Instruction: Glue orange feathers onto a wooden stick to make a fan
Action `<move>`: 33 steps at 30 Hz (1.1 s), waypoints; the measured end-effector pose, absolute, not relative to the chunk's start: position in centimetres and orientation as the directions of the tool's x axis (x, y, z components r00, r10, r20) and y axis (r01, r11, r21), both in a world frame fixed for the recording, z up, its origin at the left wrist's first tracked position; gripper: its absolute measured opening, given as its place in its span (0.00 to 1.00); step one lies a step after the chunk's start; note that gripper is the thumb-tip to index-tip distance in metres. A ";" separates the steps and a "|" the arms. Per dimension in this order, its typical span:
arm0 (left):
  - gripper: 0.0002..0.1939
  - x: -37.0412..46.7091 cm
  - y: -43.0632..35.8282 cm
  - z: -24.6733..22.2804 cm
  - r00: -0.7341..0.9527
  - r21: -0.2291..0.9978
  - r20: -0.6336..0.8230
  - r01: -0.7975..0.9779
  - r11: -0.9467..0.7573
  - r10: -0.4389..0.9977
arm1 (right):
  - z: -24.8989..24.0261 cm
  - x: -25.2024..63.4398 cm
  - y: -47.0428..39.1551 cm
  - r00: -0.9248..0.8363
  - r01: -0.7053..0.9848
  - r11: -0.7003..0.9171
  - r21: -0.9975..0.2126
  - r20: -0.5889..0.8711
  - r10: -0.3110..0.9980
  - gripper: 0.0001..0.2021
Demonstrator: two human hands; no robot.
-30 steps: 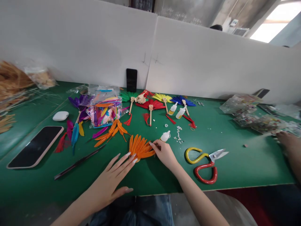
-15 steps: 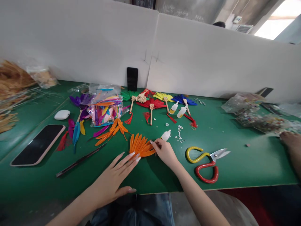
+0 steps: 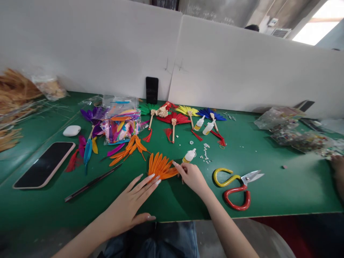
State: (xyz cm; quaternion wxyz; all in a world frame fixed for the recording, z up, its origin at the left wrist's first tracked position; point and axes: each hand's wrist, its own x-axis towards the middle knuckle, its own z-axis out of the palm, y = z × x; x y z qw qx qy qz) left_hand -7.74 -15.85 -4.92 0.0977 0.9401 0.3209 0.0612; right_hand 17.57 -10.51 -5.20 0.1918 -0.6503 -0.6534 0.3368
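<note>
Your left hand [image 3: 131, 204] lies flat and open on the green bench [image 3: 268, 186], fingertips pressing the near edge of the orange feather fan [image 3: 160, 166]. Your right hand [image 3: 191, 175] pinches the fan's right side, just beside the small glue bottle [image 3: 189, 155]. Scissors [image 3: 236, 186] lie near, right.

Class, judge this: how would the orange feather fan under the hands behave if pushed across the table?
The orange feather fan looks thin and light, so it would probably slide easily. Its separate feathers seem floppy and may splay or shift.
</note>
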 end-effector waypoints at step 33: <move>0.39 -8.5 -16.3 -4.6 0.675 0.262 0.126 0.684 -0.681 0.727 | -5.5 17.8 -10.9 -0.209 0.605 0.057 -0.794 -0.089 0.974 0.17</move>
